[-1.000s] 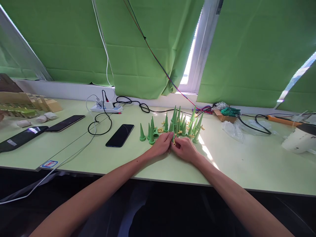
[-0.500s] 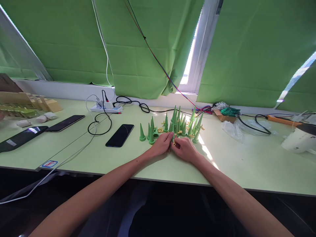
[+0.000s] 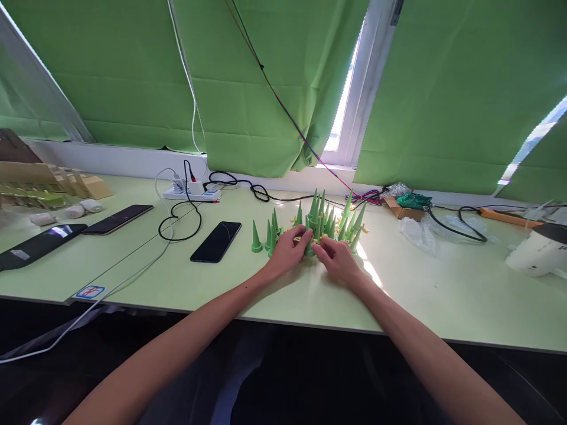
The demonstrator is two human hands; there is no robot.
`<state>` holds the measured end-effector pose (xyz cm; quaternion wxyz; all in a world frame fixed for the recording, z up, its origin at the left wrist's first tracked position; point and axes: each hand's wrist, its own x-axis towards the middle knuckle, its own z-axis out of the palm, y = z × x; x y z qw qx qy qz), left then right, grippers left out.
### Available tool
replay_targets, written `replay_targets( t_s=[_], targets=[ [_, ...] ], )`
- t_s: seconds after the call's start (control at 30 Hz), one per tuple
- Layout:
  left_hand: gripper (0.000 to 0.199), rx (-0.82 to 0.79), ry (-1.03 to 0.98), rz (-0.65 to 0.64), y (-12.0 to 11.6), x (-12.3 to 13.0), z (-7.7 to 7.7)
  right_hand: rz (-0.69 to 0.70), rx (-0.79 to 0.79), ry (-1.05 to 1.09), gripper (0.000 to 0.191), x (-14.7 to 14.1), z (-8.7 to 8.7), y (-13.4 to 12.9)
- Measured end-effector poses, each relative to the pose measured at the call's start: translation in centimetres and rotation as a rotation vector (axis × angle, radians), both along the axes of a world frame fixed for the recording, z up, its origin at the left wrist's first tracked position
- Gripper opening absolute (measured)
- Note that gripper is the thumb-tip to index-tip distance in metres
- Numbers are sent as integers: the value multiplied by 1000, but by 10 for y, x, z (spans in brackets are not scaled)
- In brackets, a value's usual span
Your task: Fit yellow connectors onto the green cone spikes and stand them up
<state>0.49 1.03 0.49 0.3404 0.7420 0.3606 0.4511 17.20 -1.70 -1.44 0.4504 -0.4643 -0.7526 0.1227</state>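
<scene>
Both my hands meet at the front of a cluster of green plastic cone spikes [image 3: 330,223] standing on the table. My left hand [image 3: 287,251] is closed, thumb and fingers pinching one green cone [image 3: 309,248] that stands upright with its base low to the tabletop. From the other side, my right hand [image 3: 340,260] pinches at a small yellow valve-like piece [image 3: 315,241] on that cone; its fingertips partly cover the piece. More yellow pieces show among the cones behind. A single green cone [image 3: 256,239] stands at the left of the group.
A black phone [image 3: 215,242] lies left of the cones, with another dark phone [image 3: 117,219] farther left. Behind are a white power strip [image 3: 195,193] and black cables. To the right are a small cardboard box [image 3: 405,208], clear plastic bags [image 3: 417,233] and a white appliance [image 3: 535,251].
My left fingers have lifted and spread a little around the cone. My right hand has shifted slightly right, its fingertips now higher at the yellow piece.
</scene>
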Motion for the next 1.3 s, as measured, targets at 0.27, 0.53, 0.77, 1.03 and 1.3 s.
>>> replay_targets(
  t_s=[0.27, 0.53, 0.77, 1.03, 1.3],
  targets=[
    [31, 85, 129, -14, -4, 0, -1, -202, 68, 33, 38, 16, -8, 16],
    [32, 39, 117, -61, -8, 1, 2, -238, 7, -38, 29, 17, -6, 15],
    [27, 89, 198, -68, -6, 1, -2, -323, -92, -228, 14, 19, -4, 14],
    [23, 162, 235, -11, -1, 0, -7, -356, -176, -379, 12, 18, -5, 16],
    [21, 169, 226, 18, -3, 2, -7, -341, -146, -390, 13, 19, -10, 18]
  ],
)
